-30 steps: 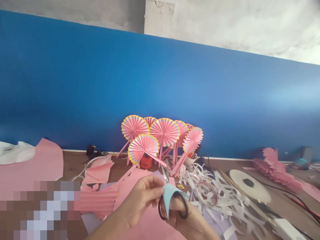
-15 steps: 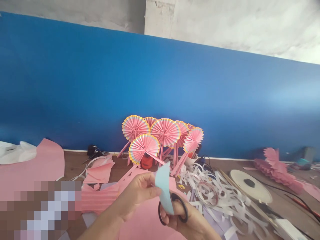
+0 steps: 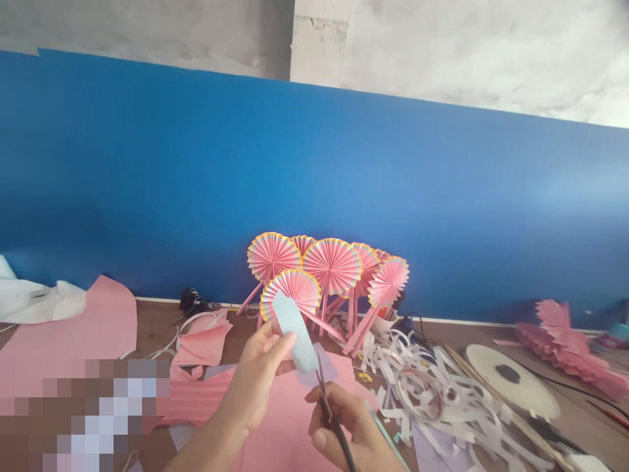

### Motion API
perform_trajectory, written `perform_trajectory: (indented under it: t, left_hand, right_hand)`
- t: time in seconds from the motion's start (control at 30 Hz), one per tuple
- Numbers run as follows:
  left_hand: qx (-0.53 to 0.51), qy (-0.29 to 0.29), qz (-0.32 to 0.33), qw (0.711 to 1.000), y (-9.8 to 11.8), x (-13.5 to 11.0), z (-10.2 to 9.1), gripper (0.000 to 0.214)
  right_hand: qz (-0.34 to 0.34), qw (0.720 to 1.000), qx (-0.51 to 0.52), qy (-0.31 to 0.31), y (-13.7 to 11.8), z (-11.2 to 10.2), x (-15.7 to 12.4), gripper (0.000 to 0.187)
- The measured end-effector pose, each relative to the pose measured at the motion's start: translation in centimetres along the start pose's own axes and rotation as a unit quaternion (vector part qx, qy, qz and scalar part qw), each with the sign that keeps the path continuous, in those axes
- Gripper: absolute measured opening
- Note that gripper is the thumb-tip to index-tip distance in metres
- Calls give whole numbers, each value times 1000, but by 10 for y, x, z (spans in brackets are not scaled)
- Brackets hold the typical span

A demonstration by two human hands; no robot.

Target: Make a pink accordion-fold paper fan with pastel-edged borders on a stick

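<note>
From here, the left hand (image 3: 256, 375) pinches the light-blue paper strip (image 3: 296, 333) before a pleated fan (image 3: 305, 290). Held apart, the right hand (image 3: 341, 426) grips the scissors (image 3: 325, 405); blade closure is hard to judge.

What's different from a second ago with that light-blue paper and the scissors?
The light-blue paper, in the left hand, has moved up and left, away from the handles of the scissors. The right hand has turned the scissors, so their black loops no longer face the camera. Both hands kept their hold. The pink fans and heap of white strips stayed put.
</note>
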State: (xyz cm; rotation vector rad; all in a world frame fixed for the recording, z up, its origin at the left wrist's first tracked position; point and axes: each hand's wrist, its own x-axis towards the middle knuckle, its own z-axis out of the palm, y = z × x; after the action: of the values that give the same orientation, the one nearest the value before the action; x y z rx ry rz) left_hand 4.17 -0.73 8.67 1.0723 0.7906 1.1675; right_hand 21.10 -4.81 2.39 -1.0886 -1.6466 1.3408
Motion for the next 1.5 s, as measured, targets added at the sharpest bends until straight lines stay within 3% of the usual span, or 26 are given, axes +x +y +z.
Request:
perform_trajectory:
  t: [0.3,0.7,1.0,1.5]
  left_hand:
    - [-11,7,-12,1000,2,-3,5,24]
    - [-10,26,-17,999,2,-2,3,28]
    - [-12,9,-11,1000,2,-4,3,25]
    - [-14,11,-12,1000,2,-3,2,23]
  right_hand:
    - [50,995,-82,41,-16,1,-9,31]
    - [71,997,-23,28,-15,1,-11,47]
    - [73,997,3,39,-9,4,-11,51]
    - [90,994,-4,66,-11,6,-7,28]
